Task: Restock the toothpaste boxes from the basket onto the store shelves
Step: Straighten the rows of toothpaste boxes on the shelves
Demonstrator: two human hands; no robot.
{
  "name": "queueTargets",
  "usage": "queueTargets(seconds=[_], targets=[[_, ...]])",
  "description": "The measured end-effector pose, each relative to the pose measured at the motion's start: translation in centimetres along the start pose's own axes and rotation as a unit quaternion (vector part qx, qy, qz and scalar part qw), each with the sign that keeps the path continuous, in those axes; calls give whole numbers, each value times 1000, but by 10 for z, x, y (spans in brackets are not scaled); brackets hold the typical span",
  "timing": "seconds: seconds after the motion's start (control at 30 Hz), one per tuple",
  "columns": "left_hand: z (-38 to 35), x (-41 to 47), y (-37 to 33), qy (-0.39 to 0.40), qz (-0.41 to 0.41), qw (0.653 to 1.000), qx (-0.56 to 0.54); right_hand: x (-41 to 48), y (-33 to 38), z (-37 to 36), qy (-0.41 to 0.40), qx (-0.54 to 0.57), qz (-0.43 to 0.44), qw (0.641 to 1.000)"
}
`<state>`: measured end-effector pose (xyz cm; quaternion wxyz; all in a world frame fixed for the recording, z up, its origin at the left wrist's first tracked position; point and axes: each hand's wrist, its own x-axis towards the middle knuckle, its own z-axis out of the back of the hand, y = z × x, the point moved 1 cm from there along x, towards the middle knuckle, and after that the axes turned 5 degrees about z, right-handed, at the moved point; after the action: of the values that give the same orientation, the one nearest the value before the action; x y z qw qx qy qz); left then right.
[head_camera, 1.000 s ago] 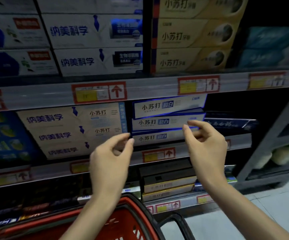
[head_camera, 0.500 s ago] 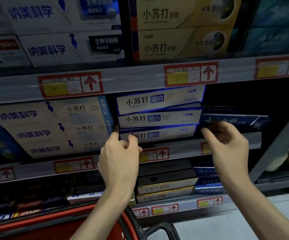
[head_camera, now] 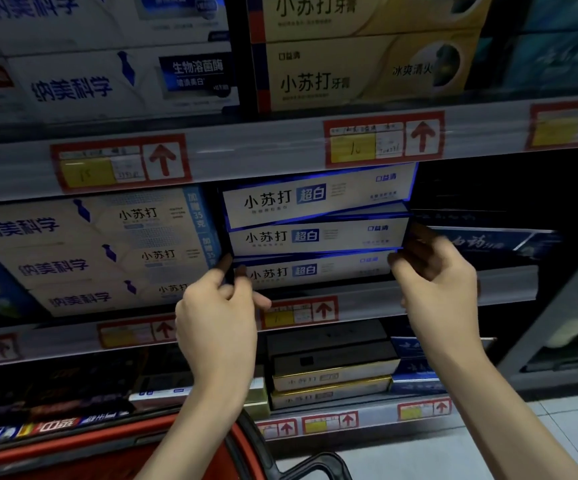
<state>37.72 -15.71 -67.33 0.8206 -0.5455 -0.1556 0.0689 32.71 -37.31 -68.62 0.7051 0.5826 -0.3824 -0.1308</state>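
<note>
Now, at the centre of the frame, the stack of three white-and-blue toothpaste boxes [head_camera: 315, 233] is seen on the middle shelf [head_camera: 367, 304], and the left end of its bottom box [head_camera: 315, 270] is pinched between thumb and fingers of the left hand [head_camera: 216, 317]. Meanwhile the stack's right end is grasped by the right hand [head_camera: 436, 282], fingers curled against the lower two boxes. Down at the lower left edge, the red basket [head_camera: 72, 459] is glimpsed.

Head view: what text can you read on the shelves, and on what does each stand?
"小苏打 超白", "口益清": blue-white boxes
"小苏打牙膏", "冰爽清火": yellow boxes
"纳美科学", "生物溶菌酶": white boxes, top left
"纳美科学", "小苏打": beige boxes
Price tags: too blurred to read
Dark blue box: too blurred to read
</note>
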Motion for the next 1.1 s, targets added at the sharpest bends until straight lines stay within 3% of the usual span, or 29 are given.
queueTargets(seconds=[0.5,1.1], targets=[[0,10,7,30,-30,999,-2,5,-5,9,-67,-4,12,998],[1,6,7,-50,-64,997,17,8,-14,5,-128,70,-12,989]])
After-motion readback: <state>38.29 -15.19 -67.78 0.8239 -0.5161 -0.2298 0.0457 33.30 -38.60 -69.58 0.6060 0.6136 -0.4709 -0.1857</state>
